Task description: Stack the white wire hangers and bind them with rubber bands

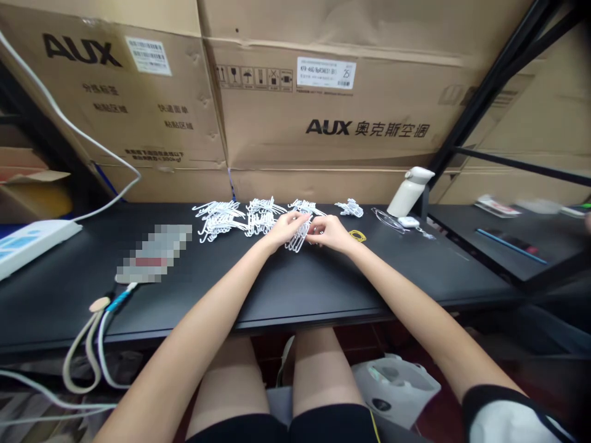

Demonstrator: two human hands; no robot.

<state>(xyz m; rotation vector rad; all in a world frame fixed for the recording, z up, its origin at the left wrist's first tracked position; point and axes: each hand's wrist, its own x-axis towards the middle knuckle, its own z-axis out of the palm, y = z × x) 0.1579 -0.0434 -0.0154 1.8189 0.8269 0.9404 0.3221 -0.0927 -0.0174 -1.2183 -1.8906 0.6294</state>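
Note:
My left hand (287,229) is closed around a bundle of small white hooks (296,241), whose curved ends point down toward the desk's front edge. Close against the bundle's right side is my right hand (333,232), thumb and fingers pinched together; whatever lies between them is too small to make out. Behind and left of my hands lie several bunches of similar white hooks (220,220), set in rows. A smaller pile of white pieces (349,208) sits behind my right hand. Yellow rubber bands (357,235) lie just right of that hand.
Large cardboard boxes (277,144) stand along the back of the black desk (295,295). At right are a white bottle (410,192), a white earphone case (408,222) and glasses (388,220). A blurred-out phone-like object (154,253) with a cable and a power strip (37,240) occupy the left.

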